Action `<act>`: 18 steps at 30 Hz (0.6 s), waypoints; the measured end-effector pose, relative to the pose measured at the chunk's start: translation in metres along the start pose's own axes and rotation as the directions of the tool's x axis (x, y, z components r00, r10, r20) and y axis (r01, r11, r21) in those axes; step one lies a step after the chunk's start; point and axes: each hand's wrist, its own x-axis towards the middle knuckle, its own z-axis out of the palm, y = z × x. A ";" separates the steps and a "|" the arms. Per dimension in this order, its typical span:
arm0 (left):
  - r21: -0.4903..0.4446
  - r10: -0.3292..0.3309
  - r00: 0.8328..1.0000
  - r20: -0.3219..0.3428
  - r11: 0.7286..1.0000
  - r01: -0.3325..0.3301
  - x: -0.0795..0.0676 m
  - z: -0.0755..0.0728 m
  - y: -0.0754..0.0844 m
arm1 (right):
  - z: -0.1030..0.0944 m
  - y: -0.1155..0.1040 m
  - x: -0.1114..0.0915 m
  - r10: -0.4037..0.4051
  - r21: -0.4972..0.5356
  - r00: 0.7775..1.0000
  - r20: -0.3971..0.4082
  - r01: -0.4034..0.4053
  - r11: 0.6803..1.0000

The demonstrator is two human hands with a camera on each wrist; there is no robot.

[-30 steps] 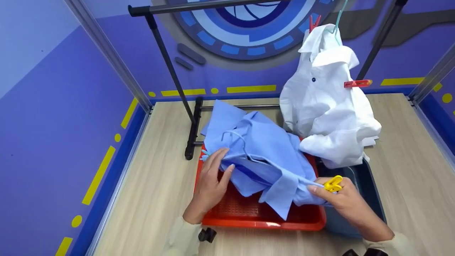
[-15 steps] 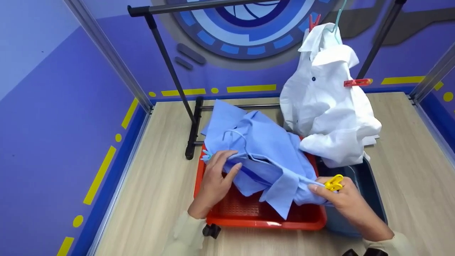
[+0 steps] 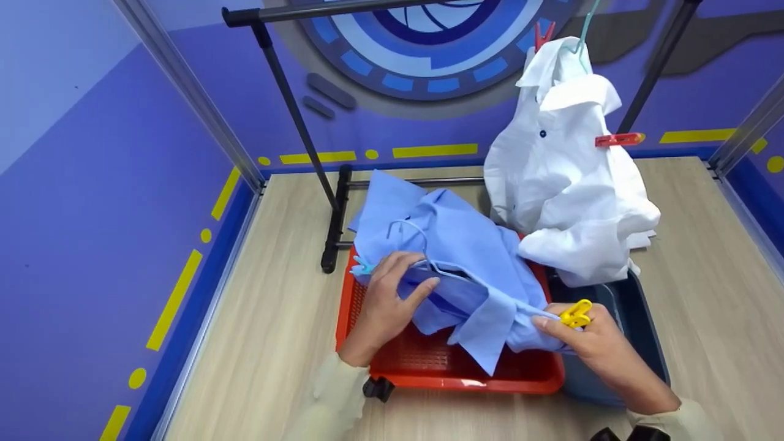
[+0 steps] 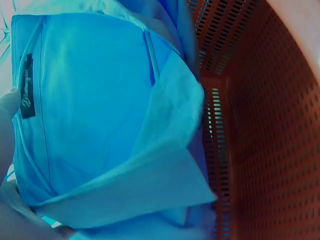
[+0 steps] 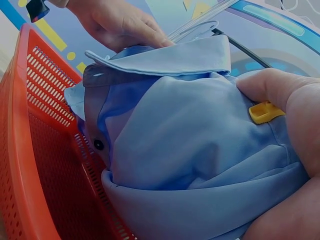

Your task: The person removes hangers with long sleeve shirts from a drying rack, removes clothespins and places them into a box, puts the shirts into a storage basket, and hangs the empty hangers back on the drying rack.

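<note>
A light blue shirt (image 3: 465, 239) lies over the red basket (image 3: 459, 384), its collar (image 3: 490, 331) towards the front. A pale blue hanger (image 3: 409, 225) runs inside the neck, hook sticking up. My left hand (image 3: 389, 297) reaches across the shirt's left shoulder, fingers over the cloth, thumb apart from them near the neck opening. A dark label (image 4: 27, 85) shows inside. My right hand (image 3: 588, 343) pinches the other shoulder between thumb and fingers, beside a yellow clothespin (image 3: 576, 313) clipped there. A turquoise clothespin (image 3: 362, 266) sits at the left shoulder.
A white shirt (image 3: 563, 171) hangs at the right on a mint hanger (image 3: 585, 37), with red clothespins (image 3: 618, 140). Behind stands a dark metal clothes rack (image 3: 294, 116). A dark blue-grey bin (image 3: 649, 343) is beside the basket. Purple panels (image 3: 92, 245) border the wooden tabletop (image 3: 245, 343).
My left hand has slid to the right along the shirt's neck edge, exposing the turquoise clothespin. My right hand keeps its pinch, and the shirt has hardly moved.
</note>
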 end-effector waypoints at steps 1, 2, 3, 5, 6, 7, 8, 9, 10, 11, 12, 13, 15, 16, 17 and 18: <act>0.002 -0.006 1.000 0.002 1.000 0.006 0.001 0.000 0.001 | 0.000 0.000 0.000 0.003 -0.001 1.000 -0.001 -0.003 1.000; 0.008 -0.013 1.000 0.001 1.000 0.013 0.001 0.001 0.002 | 0.000 0.000 0.000 0.003 -0.003 1.000 -0.002 -0.003 1.000; 0.014 -0.017 1.000 -0.001 1.000 0.017 0.002 0.002 0.002 | 0.000 0.000 0.000 0.002 -0.004 1.000 -0.002 -0.002 1.000; 0.031 -0.019 1.000 -0.007 0.999 0.019 0.002 0.003 0.003 | 0.000 0.000 0.000 -0.001 -0.005 1.000 -0.002 0.001 1.000; 0.043 -0.017 1.000 -0.011 0.999 0.017 0.003 0.003 0.004 | 0.001 0.000 0.000 -0.003 -0.007 1.000 -0.002 0.003 1.000; 0.051 -0.010 1.000 -0.014 0.999 0.011 0.004 0.004 0.005 | 0.001 0.000 0.000 -0.003 -0.008 1.000 -0.003 0.003 1.000; 0.061 -0.006 1.000 -0.017 0.998 0.007 0.004 0.004 0.005 | 0.001 -0.001 0.000 -0.002 -0.010 1.000 -0.003 0.002 1.000; 0.067 -0.003 1.000 -0.018 0.998 0.004 0.004 0.005 0.006 | 0.001 -0.001 0.000 0.000 -0.010 1.000 -0.004 0.000 1.000; 0.075 0.000 1.000 -0.019 0.997 0.002 0.005 0.005 0.007 | 0.001 -0.001 0.000 0.001 -0.011 1.000 -0.006 -0.002 1.000; 0.077 0.003 1.000 -0.018 0.997 -0.001 0.005 0.006 0.008 | 0.001 -0.001 0.000 0.004 -0.013 1.000 -0.008 -0.004 1.000; 0.079 0.005 1.000 -0.017 0.997 -0.004 0.005 0.006 0.008 | 0.002 -0.001 0.000 0.005 -0.016 1.000 -0.009 -0.005 1.000; 0.081 0.007 1.000 -0.016 0.997 -0.005 0.005 0.007 0.009 | 0.002 -0.001 0.000 0.004 -0.016 1.000 -0.010 -0.005 1.000; 0.090 0.009 1.000 -0.020 0.996 -0.008 0.006 0.008 0.010 | 0.002 -0.001 0.000 0.000 -0.018 1.000 -0.018 -0.001 1.000; 0.093 0.015 1.000 -0.024 0.996 -0.013 0.006 0.008 0.010 | 0.002 -0.002 0.000 0.000 -0.019 1.000 -0.021 0.000 1.000; 0.098 0.020 0.999 -0.030 0.995 -0.017 0.006 0.009 0.010 | 0.002 -0.002 -0.001 0.000 -0.019 1.000 -0.021 0.000 1.000; 0.105 0.024 0.999 -0.037 0.994 -0.020 0.007 0.009 0.010 | 0.002 -0.001 -0.001 0.001 -0.016 1.000 -0.021 -0.002 1.000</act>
